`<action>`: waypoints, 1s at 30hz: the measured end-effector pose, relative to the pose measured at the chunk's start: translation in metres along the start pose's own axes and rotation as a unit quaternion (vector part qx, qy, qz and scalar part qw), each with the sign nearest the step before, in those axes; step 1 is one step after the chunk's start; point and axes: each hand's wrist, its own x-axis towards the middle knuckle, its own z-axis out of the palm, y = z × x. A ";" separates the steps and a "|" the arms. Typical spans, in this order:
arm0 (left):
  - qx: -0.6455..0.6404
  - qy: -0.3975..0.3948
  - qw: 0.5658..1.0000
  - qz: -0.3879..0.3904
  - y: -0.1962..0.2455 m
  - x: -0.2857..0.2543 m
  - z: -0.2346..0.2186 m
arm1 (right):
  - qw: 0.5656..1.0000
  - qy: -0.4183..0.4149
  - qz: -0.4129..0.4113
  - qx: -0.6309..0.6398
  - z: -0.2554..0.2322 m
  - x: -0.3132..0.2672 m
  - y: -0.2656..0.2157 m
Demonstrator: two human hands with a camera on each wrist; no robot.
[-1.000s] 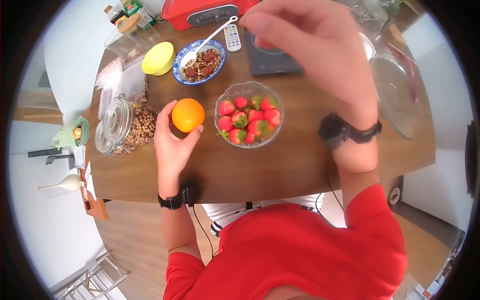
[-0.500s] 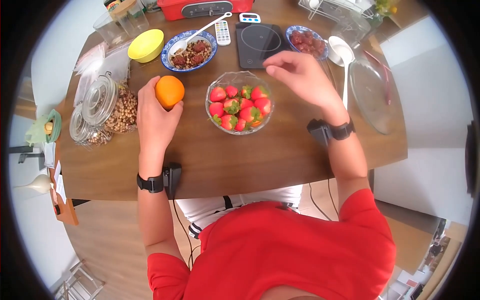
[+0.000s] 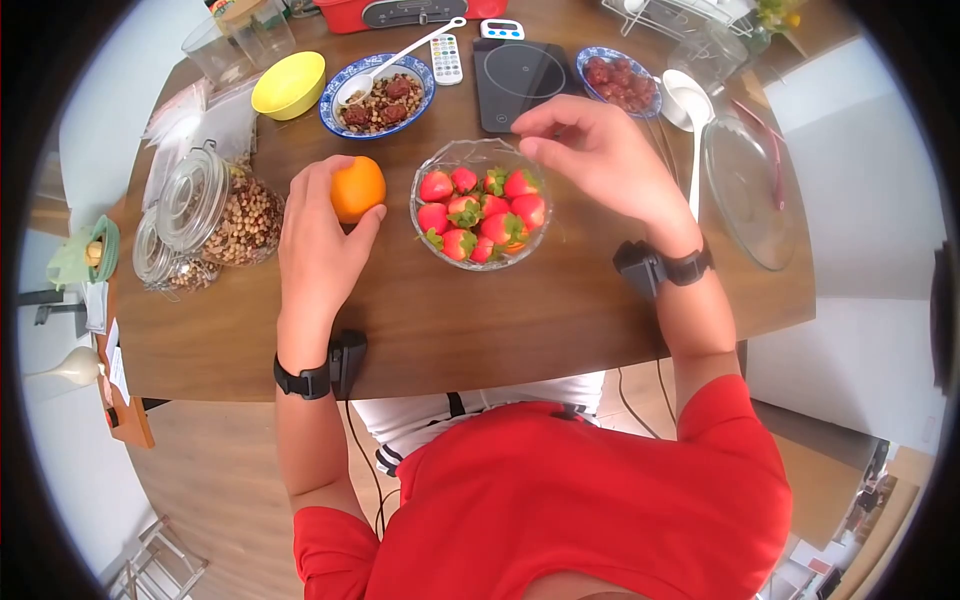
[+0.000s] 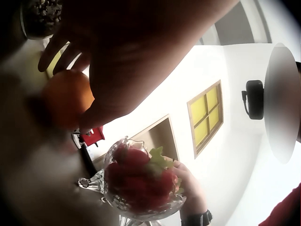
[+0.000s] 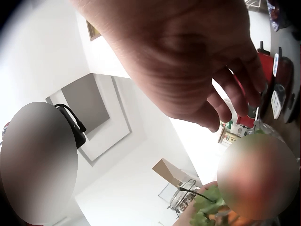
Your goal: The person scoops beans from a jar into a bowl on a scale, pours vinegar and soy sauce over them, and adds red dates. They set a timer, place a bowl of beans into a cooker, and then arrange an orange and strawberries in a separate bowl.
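Observation:
My left hand (image 3: 322,225) holds an orange (image 3: 358,189) on the left side of the table, fingers behind it and thumb at its near right side. In the left wrist view the same orange (image 4: 69,99) sits between fingertips and thumb. To its right stands a clear glass bowl (image 3: 480,263) full of strawberries (image 3: 490,206), some with green leaves. My right hand (image 3: 605,150) hovers at the bowl's upper right rim, fingers loosely bent and thumb apart from them. The right wrist view shows that hand (image 5: 197,66) with nothing in its fingers.
Glass jars of nuts or beans (image 3: 245,228) stand at left. Behind are a yellow bowl (image 3: 290,85), a blue-patterned bowl (image 3: 425,105) with a white spoon, a remote (image 3: 446,60) and a black scale (image 3: 520,85). At right lie a white ladle (image 3: 694,160) and a glass lid (image 3: 750,200).
My right hand has come down from high before the head camera to the bowl's right side. My left hand, still holding the orange, has shifted slightly, lately a little toward the bowl.

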 end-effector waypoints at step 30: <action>0.123 0.024 0.991 0.042 -0.002 0.027 0.002 | 0.945 -0.122 -0.155 -0.260 0.002 -0.034 -0.040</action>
